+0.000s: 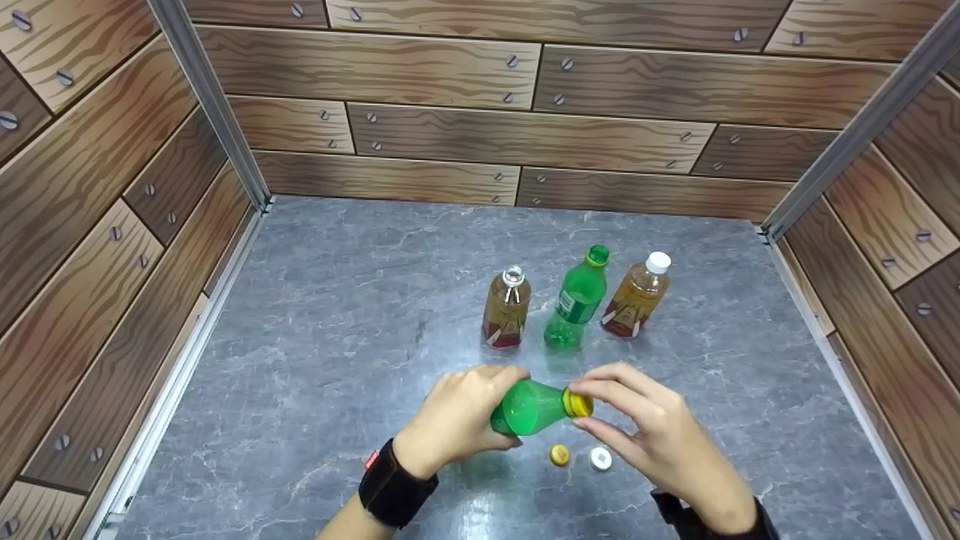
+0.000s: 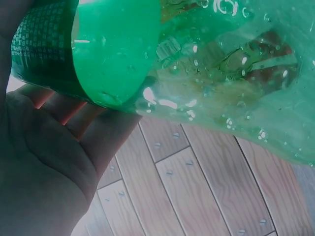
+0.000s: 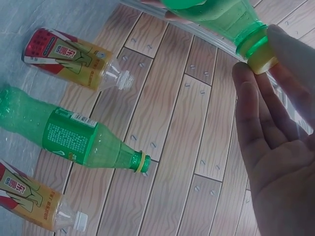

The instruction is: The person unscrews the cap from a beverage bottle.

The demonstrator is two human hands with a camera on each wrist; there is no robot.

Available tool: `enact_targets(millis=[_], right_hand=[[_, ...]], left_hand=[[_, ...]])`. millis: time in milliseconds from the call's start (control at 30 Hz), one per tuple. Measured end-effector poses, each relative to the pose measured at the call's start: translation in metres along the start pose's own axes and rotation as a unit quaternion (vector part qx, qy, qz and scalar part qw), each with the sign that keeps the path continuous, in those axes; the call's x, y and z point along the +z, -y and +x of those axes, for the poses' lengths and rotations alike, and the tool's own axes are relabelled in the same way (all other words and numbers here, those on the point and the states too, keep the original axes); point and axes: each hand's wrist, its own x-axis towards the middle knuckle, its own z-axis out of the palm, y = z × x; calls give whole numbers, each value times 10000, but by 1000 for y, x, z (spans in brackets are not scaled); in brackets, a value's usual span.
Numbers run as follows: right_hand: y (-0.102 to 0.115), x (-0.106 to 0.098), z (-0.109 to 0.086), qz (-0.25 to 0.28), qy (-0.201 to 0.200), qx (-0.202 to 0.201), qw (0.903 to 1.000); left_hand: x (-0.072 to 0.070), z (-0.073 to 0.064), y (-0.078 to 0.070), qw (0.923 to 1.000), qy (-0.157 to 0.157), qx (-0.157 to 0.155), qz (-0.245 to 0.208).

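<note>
The left hand (image 1: pixel 465 409) is wrapped round a green plastic soda bottle (image 1: pixel 538 409), held tilted above the bench (image 1: pixel 337 315), neck toward the right hand (image 1: pixel 649 424), which pinches the yellow cap (image 1: pixel 579 403) at its mouth. Droplets cling to the bottle's wall; how much liquid it holds is hard to tell. Beyond stand an uncapped green bottle (image 1: pixel 576 300) between an uncapped amber-labelled bottle (image 1: pixel 506 313) and a white-capped drink bottle (image 1: pixel 637 296), both clear at the neck. A loose yellow cap (image 1: pixel 559 454) and a loose white cap (image 1: pixel 601 459) lie near the right hand.
</note>
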Motion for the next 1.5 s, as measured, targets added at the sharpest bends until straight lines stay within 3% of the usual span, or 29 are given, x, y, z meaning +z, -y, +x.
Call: enact_targets(millis=[200,367,733,1000,1267,1500], right_hand=[[3,-2,4,-253,-13,445,9987],[5,-2,3,-251,214,778,9964],[3,-3,0,-62,314,372,9988],[2,-3,-1,-149,263,403,9987],[4,-3,-2,-338,-3,696,9970],[4,-3,-2,-260,9,495,9984]], left_hand=[[1,0,1,9999,57,-59,-97],[1,0,0,9999,67,-27,-93],[0,0,0,10000,57,29,-60],[2,0,1,9999,88,-2,-91],[2,1,-1,9998,156,-80,-121],[1,1,-2,9998,154,-70,-101]])
